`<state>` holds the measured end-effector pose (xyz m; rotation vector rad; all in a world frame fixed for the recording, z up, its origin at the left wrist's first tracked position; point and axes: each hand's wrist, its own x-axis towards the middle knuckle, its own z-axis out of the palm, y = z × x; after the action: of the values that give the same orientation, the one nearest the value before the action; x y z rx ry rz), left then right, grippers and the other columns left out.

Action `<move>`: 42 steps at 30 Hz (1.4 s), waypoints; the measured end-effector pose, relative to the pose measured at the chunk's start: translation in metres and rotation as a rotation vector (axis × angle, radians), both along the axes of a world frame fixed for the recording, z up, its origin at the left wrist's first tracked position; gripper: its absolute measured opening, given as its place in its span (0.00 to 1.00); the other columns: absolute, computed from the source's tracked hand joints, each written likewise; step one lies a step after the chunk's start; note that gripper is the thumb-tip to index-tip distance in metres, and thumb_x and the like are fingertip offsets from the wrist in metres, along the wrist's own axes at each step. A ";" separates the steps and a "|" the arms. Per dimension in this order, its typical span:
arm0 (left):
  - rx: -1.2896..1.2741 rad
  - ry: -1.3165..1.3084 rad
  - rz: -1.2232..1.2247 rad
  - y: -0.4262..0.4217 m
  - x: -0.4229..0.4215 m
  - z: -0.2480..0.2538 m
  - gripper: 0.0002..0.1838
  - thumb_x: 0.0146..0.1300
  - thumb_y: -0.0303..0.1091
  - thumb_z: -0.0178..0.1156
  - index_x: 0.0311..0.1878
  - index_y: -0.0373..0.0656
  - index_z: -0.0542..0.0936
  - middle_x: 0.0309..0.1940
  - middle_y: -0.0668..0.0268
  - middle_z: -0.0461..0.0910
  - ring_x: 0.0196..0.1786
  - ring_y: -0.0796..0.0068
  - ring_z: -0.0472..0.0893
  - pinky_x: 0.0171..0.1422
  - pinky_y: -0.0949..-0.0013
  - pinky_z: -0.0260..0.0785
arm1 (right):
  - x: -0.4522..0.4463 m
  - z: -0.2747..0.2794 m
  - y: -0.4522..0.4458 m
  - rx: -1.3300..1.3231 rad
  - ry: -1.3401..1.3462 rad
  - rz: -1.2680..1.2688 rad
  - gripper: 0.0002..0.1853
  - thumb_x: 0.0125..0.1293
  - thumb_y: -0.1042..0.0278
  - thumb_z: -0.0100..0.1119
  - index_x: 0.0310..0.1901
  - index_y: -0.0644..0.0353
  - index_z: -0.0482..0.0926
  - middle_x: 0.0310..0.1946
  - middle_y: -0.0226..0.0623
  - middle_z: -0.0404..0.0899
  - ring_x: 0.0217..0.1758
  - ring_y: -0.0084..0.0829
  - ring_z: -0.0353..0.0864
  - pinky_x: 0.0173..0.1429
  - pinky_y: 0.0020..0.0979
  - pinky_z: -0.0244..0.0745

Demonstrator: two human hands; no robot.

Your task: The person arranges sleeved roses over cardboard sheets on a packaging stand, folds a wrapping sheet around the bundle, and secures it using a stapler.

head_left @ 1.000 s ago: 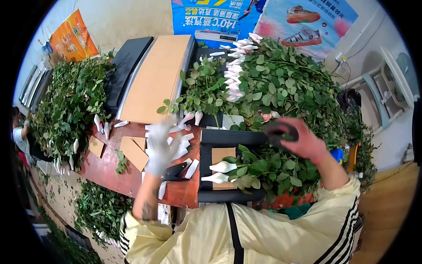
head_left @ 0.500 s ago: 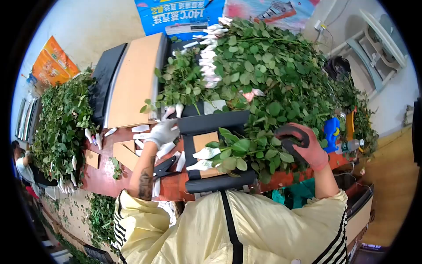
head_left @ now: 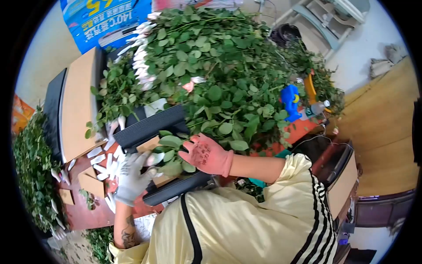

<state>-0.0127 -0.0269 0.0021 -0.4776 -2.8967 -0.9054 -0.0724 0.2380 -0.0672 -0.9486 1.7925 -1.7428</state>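
Observation:
My left hand, in a white glove, is at the left end of a black ridged holder. Its fingers reach to the white-netted flower heads; whether they grip them cannot be made out. My right hand, in a red glove, lies over the leafy stems just behind those heads. Its fingers are bent and partly hidden by leaves, so their grip is unclear. A piece of brown cardboard shows inside the holder, under the stems.
A large heap of leafy stems covers the back of the red table. A blue tape dispenser and a bottle are at the right. White slips and cardboard pieces lie at the left; a tall cardboard stack stands behind.
The view has swung right. My left hand has gone from the white slips to the netted flower heads. My right hand has moved left along the stems, onto the part near the heads.

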 end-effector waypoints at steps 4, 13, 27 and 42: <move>-0.010 -0.165 -0.020 0.000 -0.001 0.006 0.27 0.50 0.38 0.63 0.55 0.39 0.74 0.40 0.55 0.77 0.45 0.54 0.76 0.52 0.58 0.67 | 0.003 0.059 0.011 0.995 1.338 -0.023 0.07 0.60 0.62 0.49 0.39 0.49 0.69 0.40 0.30 0.68 0.50 0.32 0.70 0.50 0.32 0.65; 0.222 -0.362 -0.062 -0.012 -0.015 -0.018 0.18 0.60 0.40 0.59 0.49 0.41 0.76 0.41 0.55 0.77 0.44 0.56 0.78 0.49 0.61 0.69 | 0.005 0.077 0.026 0.934 1.300 0.012 0.22 0.51 0.59 0.56 0.51 0.43 0.76 0.54 0.34 0.71 0.58 0.34 0.69 0.62 0.40 0.62; -0.042 0.137 0.010 0.003 0.003 0.001 0.18 0.51 0.35 0.64 0.48 0.45 0.79 0.39 0.62 0.77 0.41 0.59 0.77 0.45 0.60 0.70 | -0.016 0.072 0.008 0.887 1.147 -0.305 0.23 0.50 0.62 0.62 0.51 0.53 0.75 0.53 0.40 0.71 0.55 0.42 0.72 0.56 0.41 0.69; 0.086 0.059 0.100 0.017 -0.011 -0.006 0.12 0.55 0.29 0.59 0.44 0.39 0.78 0.32 0.61 0.74 0.33 0.62 0.75 0.38 0.65 0.67 | 0.009 0.048 -0.027 1.161 0.994 0.041 0.19 0.58 0.71 0.45 0.53 0.62 0.66 0.33 0.31 0.70 0.33 0.26 0.73 0.51 0.21 0.66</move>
<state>-0.0235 -0.0102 -0.0035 -0.3436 -2.7869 -0.9784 -0.0634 0.2109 -0.0188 -1.2804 2.7187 0.1351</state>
